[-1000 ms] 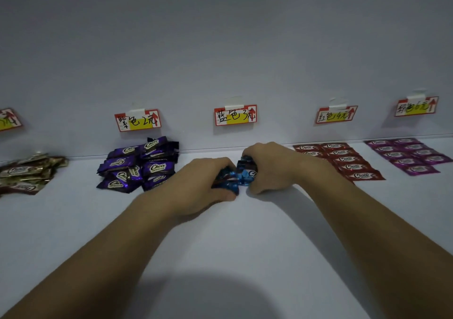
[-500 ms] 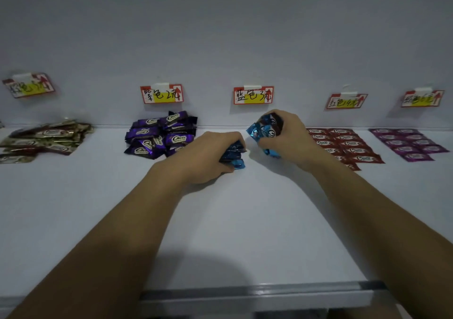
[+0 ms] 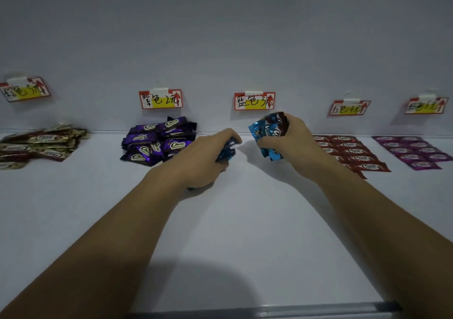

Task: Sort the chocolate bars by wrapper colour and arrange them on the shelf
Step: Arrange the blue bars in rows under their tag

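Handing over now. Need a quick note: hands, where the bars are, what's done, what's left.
Left hand: grips a few dark-blue-wrapped chocolate bars, low over the white shelf.
Right hand: grips a bunch of light-blue foil bars below the middle handwritten price tag.
Done: red-wrapped bars and magenta-wrapped bars lie in flat rows under their tags.
Left: lay both blue bunches out in rows. The purple-wrapped bars and gold-brown bars are loose heaps and probably need tidying.
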Available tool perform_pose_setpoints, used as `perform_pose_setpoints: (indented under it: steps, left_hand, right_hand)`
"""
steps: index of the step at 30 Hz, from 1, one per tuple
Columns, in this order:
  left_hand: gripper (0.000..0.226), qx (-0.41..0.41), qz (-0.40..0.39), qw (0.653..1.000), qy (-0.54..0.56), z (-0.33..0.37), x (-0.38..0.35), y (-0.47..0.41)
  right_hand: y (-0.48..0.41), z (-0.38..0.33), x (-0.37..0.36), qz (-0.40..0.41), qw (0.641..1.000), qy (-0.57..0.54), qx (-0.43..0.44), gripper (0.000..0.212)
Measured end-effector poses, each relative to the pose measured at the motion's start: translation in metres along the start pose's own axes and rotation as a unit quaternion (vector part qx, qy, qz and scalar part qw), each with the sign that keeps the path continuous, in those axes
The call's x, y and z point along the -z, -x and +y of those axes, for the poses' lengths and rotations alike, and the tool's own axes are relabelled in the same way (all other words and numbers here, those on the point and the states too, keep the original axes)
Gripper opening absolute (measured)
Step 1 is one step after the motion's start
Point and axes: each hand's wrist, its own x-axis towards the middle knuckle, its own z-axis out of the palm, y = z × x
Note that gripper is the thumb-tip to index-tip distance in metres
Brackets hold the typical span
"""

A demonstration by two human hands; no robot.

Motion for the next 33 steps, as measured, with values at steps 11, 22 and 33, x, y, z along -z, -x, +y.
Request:
perform_pose_setpoints:
  steps: [11,22,33]
  left_hand:
    - [0.063,0.252,0.099,0.556,0.786,0.041,-0.029,-0.008]
    - [0.067,0.198,0.081,0.422,0.881,0.063,-0.015,0.004]
    - [0.062,0.218,0.063,0.546,0.807,0.066,-0.029,0.000]
  right_hand:
    - [0.017,-0.020,-0.024,-0.074,0.992,-0.090,0.042,0.036]
    - [0.020,-0.036,-0.056,0.000,0.930,0.328,0.163,0.029]
    - [0.012,-0.030,-0.025,-0.128,0.970,0.206,0.034,0.056]
